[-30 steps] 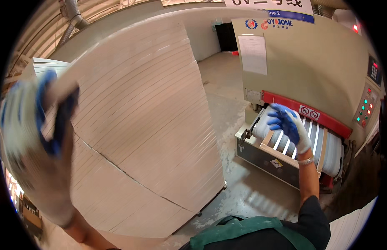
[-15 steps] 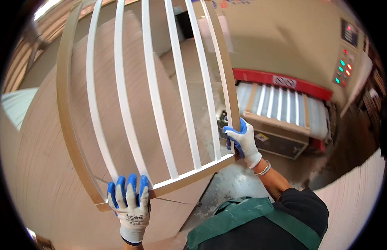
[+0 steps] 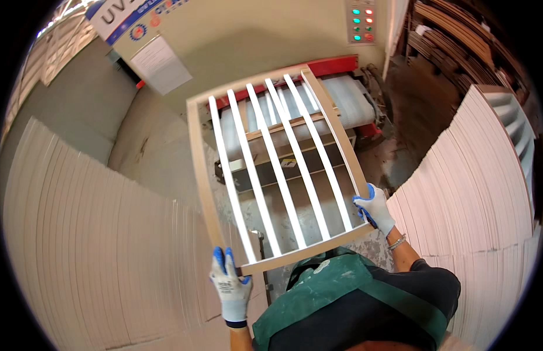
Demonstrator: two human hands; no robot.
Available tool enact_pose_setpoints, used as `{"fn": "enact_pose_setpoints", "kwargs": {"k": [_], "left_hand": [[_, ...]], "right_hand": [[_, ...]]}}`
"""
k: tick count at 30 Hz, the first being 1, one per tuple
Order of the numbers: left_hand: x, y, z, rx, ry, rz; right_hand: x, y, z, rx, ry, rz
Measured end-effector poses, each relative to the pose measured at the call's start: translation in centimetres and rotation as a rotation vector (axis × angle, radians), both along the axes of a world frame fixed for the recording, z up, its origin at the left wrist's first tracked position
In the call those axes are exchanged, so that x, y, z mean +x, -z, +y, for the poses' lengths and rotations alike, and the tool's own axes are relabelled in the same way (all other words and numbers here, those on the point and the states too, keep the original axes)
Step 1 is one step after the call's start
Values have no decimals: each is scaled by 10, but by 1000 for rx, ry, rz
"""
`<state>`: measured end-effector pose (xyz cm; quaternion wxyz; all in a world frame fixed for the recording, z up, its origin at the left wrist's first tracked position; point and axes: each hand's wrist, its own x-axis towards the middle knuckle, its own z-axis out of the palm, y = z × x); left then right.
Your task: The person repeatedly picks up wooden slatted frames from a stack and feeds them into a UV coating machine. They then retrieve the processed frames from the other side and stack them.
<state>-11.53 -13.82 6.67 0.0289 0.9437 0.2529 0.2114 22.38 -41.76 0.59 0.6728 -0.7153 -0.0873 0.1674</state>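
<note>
I hold a slatted frame [image 3: 309,250] with white slats and tan edges level in front of me, by its two near corners. My left hand [image 3: 229,284], in a white glove with blue fingertips, is closed around the near left corner. At the near right corner, my right hand [image 3: 375,212], gloved alike, grips the side rail, thumb on top. Beyond, the frame's far end overlaps the view of a roller conveyor [image 3: 356,102]. Another slatted piece [image 3: 254,134] lies on that conveyor, partly hidden behind the slats.
A large beige machine [image 3: 242,35] with a red bar [image 3: 336,64] and lit control panel [image 3: 363,23] stands behind the conveyor. Tall stacks of pale panels rise on the left [image 3: 108,234] and right [image 3: 458,187]. Boards [image 3: 452,41] are piled at the far right.
My view has swung right, and the slatted frame has come from over the left stack to in front of the conveyor. The far end has lowered. Both hands still hold it.
</note>
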Motion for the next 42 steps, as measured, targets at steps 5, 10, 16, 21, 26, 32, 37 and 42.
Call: {"fn": "enact_pose_setpoints", "kwargs": {"k": [5, 10, 16, 21, 26, 32, 37, 42], "left_hand": [[12, 50, -2, -220, 115, 119], [29, 74, -13, -322, 158, 190], [44, 86, -14, -288, 162, 220], [65, 85, -10, -320, 151, 219], [81, 84, -3, -292, 135, 221], [98, 93, 13, -286, 141, 185], [113, 98, 25, -286, 145, 186], [131, 91, 32, -236, 131, 241]], "right_hand": [[-16, 32, -46, -194, 92, 22], [-8, 52, -72, -268, 114, 80], [7, 62, -72, -300, 104, 85], [34, 70, -66, -391, 89, 16], [50, 77, -49, -619, 114, -322], [62, 65, -34, -817, -31, -396], [79, 56, -20, -893, -77, -369], [101, 54, -4, -992, -129, -322]]}}
